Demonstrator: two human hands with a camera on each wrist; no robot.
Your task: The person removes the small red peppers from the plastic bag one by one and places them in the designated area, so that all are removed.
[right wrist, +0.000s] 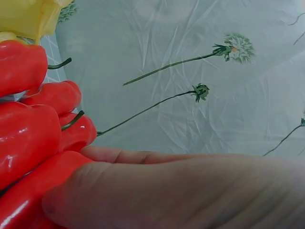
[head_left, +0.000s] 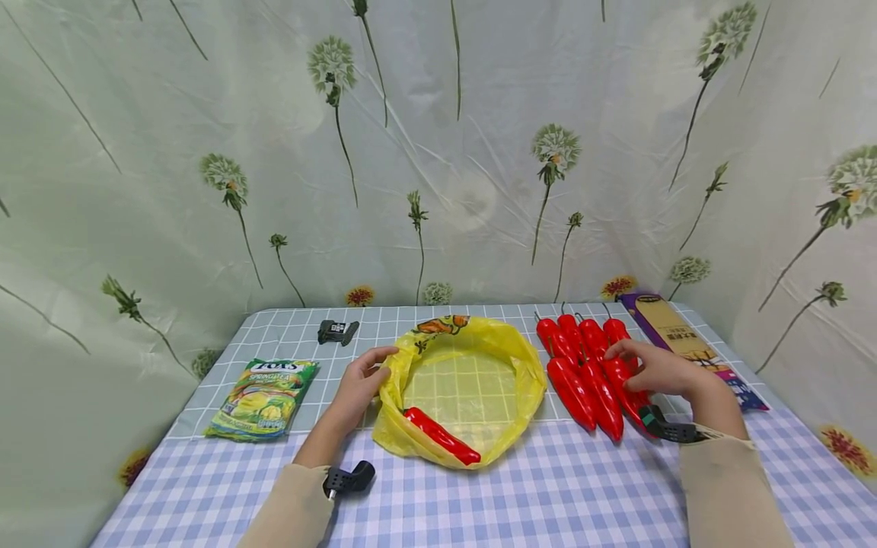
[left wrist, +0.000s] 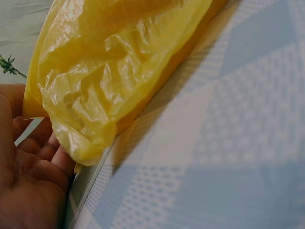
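At the left of the head view a green snack packet (head_left: 263, 399) lies on the checked tablecloth (head_left: 548, 495), with a small black clip (head_left: 337, 332) further up. In the middle, the left hand (head_left: 361, 390) pinches the left rim of the yellow plastic bag (head_left: 473, 358), thumb over the edge, and the bag lies spread open with one red pepper (head_left: 441, 435) in its lower part. Right of the bag, the right hand (head_left: 654, 368) rests with relaxed fingers on a cluster of red peppers (head_left: 585, 365), gripping none that I can see, and a purple box (head_left: 685, 339) lies along the right edge.
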